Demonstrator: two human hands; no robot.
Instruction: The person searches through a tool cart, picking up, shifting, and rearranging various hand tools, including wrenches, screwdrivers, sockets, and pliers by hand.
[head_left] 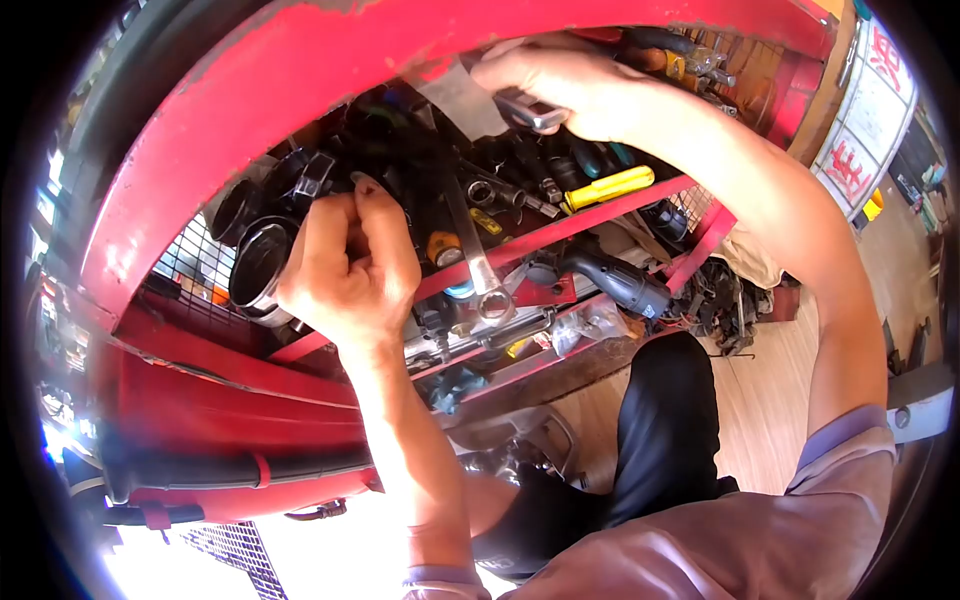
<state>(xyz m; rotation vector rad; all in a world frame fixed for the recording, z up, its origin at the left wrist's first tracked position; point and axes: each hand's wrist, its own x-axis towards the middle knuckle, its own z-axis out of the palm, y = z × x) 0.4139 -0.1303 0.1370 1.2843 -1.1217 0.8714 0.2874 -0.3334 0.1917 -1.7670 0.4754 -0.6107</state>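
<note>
My left hand [350, 260] is over the left part of a red tool rack, its fingers curled and thumb raised. Close by its fingertips is a shiny dark metal piece [315, 175]; what lies inside the fingers is hidden. A round metal cup-like part [262, 265] stands just left of that hand. Farther right, my right hand [575, 90] reaches over the shelf, closed around a dark object with a silvery edge [532, 110]. Under it are a yellow-handled screwdriver [610, 188] and several dark-handled tools. A long ring wrench [478, 250] slants between my hands.
A red rail [560, 235] crosses the rack's front, and a thick red bar [400, 40] arches behind. On the lower shelf lie a black power tool [615, 275] and a clear plastic bag [590, 325]. My knee [665, 400] is close to the rack.
</note>
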